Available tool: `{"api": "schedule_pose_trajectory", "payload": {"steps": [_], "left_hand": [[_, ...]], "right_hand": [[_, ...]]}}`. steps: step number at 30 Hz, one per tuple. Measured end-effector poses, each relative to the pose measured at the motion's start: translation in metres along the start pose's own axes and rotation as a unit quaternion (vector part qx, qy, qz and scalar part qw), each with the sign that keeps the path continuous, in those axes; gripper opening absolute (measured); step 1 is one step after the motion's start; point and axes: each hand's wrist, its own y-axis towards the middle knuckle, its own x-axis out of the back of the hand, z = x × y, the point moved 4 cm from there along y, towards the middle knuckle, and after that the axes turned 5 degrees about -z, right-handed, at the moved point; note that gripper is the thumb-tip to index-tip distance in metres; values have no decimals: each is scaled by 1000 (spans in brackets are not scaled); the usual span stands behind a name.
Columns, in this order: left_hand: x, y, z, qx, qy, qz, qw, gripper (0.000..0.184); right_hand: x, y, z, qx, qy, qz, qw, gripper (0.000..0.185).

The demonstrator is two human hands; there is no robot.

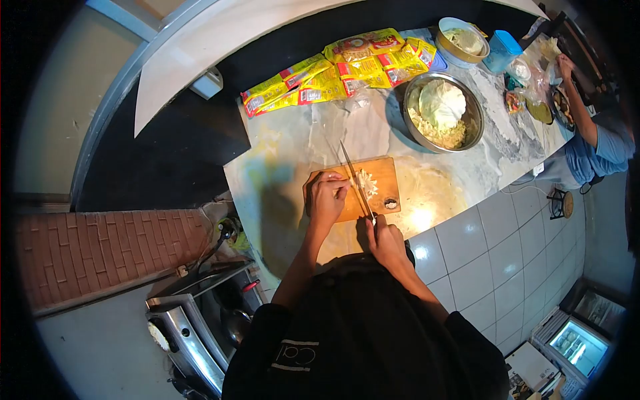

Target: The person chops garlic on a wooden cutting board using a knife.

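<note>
My right hand [385,241] is wrapped round the handle of a long kitchen knife [356,175]. Its blade points away from me across a wooden cutting board [385,168]. Chopped pale pieces [366,184] lie on the board, just right of the blade. On the board's left side, my left hand [328,195] has its fingers curled together close to the blade; what they pinch is mostly hidden. Beyond the board stands a steel bowl [479,127], holding shredded pale vegetable with a large cabbage piece [441,103] on top.
Yellow packets [363,67] line the back of the marble counter [280,147]. A second bowl [445,50] and a blue container [503,51] stand at the far right. Another person [600,150] works at the counter's right end. A stove [193,340] is at lower left.
</note>
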Motion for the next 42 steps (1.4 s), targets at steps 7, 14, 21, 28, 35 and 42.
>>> {"api": "schedule_pose_trajectory", "payload": {"steps": [7, 14, 21, 28, 35, 42], "left_hand": [[-2, -4, 5, 23, -15, -28, 999, 11], [-1, -7, 3, 9, 8, -47, 999, 12], [-1, -6, 2, 31, -1, -31, 999, 10], [2, -5, -5, 20, 0, -21, 1000, 9], [-4, -11, 7, 21, -23, -8, 999, 11], [1, -8, -4, 21, 9, -16, 1000, 9]], "right_hand": [[-2, 0, 5, 20, 12, -14, 1000, 24], [-10, 0, 4, 15, -12, -16, 1000, 24], [-14, 0, 4, 1, -10, 2, 1000, 24], [-15, 2, 6, -24, -27, 36, 999, 27], [-14, 4, 8, -38, -49, 52, 997, 30], [-17, 6, 6, -57, -71, 53, 994, 32]]}}
